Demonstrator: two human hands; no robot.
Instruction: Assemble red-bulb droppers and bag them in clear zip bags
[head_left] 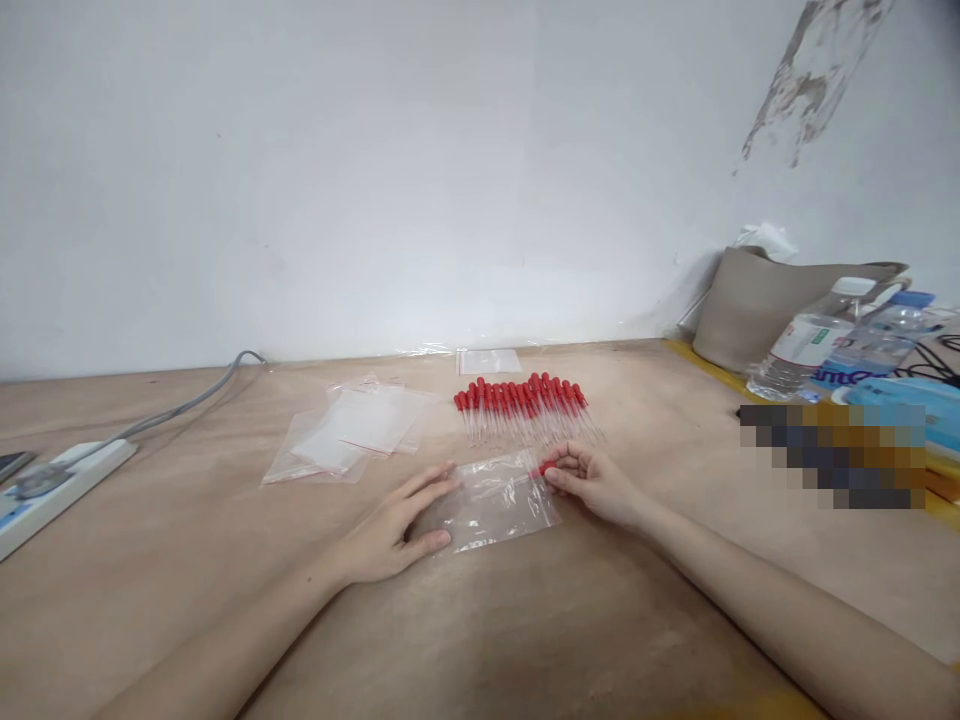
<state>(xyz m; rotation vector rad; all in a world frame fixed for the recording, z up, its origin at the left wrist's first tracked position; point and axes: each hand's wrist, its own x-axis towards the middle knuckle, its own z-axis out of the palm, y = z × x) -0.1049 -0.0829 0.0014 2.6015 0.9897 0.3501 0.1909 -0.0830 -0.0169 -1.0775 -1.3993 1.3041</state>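
A clear zip bag (499, 515) lies flat on the table between my hands, its opening toward the right. My left hand (390, 530) rests at the bag's left edge, thumb and fingers spread apart. Between thumb and fingertips, my right hand (596, 484) pinches the red bulb of a dropper (547, 467) at the bag's right end. The dropper's thin clear tube points left, over or inside the bag; which one I cannot tell. Just beyond, several more droppers (517, 396) lie in a row with red bulbs away from me and clear tips toward me.
Several zip bags (367, 420) overlap at the left, and another small bag (489, 361) lies near the wall. A power strip (71, 490) with a grey cable sits far left. On the right stand a beige bin (750, 310), water bottles (810, 345) and a blue pack (900, 410).
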